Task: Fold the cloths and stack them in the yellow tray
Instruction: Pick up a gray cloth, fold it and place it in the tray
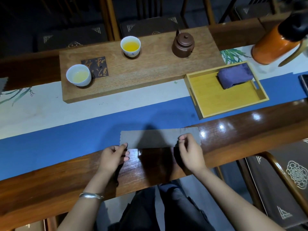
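Note:
A grey cloth (155, 138) lies as a long flat strip across the blue runner and the table's wooden front edge. My left hand (113, 157) pinches its near left corner between thumb and forefinger. My right hand (190, 151) pinches the near edge close to the strip's right end. The yellow tray (221, 100) sits at the right, past the strip. A folded purple cloth (234, 75) lies in the tray's far right corner.
A wooden tea board (150, 69) at the back carries two white cups (78, 75) (130, 46) with tea and a brown teapot (183, 44). An orange thermos (275, 45) lies at the far right. A chair (283, 180) stands to my right.

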Motion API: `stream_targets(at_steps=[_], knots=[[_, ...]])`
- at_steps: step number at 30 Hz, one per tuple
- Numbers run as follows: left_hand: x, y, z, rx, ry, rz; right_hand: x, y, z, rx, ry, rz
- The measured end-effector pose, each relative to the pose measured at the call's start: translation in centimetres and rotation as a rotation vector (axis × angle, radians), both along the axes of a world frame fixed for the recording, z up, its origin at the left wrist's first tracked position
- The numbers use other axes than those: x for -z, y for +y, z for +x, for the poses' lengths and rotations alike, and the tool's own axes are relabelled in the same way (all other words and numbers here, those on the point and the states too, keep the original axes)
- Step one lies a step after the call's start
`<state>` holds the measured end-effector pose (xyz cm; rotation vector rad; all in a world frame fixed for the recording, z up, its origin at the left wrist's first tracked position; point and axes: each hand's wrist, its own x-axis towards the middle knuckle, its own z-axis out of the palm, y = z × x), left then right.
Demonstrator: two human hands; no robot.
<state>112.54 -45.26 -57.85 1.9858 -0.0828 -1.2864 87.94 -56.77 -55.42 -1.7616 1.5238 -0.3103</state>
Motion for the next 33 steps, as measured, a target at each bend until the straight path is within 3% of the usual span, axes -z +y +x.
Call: stream_targets(at_steps=[6,10,14,18,24,33], knots=[[-0.3,-2.9,-0.9,-0.106,-0.128,0.031,0.5,-0.7,3.5,-0.066,-0.021,0.119],[-2.2,-3.8,-1.8,-0.054,-0.138,-0.140,0.7,-1.1,3.4,-0.054,-0.050,0.202],[-4.6,-4.8,-2.9,0.093,-0.290,-0.300,0.1,-1.5,2.8,0.018,-0.257,0.300],[-6.7,-6.9,-4.8,0.217,-0.263,-0.398,-1.9,-2.0,2.7,0.062,-0.439,0.369],[-7.3,-9.4,-8.4,0.309,-0.166,-0.488,-6.0,-3.8,3.1,0.189,-0.641,0.669],[-6.5,-10.2,-12.1,0.466,0.026,-0.505,-6.1,-3.9,-0.2,0.168,-0.506,0.470]])
